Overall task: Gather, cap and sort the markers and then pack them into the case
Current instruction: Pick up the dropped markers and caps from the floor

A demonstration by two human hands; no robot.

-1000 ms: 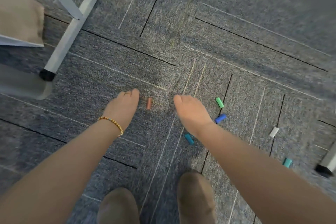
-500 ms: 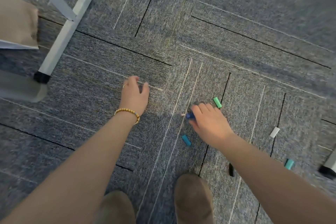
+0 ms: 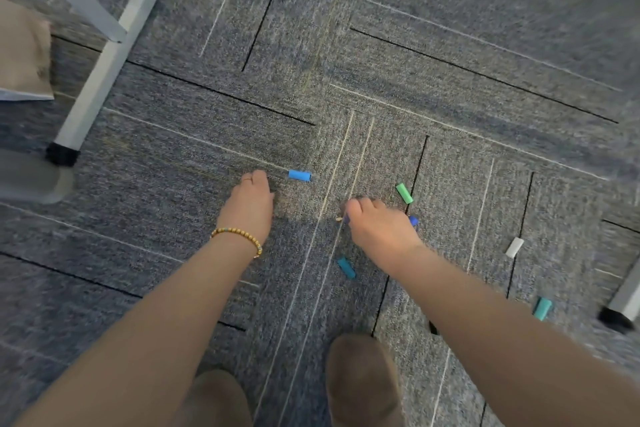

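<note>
Carpet fills the single head view, strewn with marker caps, so the person stoops to gather them. The right hand curls round a dark blue piece, which pokes out at both sides of it, apparently collecting as it goes. The left hand rests low with its fingers bent under; whether it holds anything cannot be told. A blue cap lies just beyond it. A green cap, teal caps and a white cap lie apart. No case shows.

right hand grips a dark blue cap; left hand beside light blue cap.
</note>
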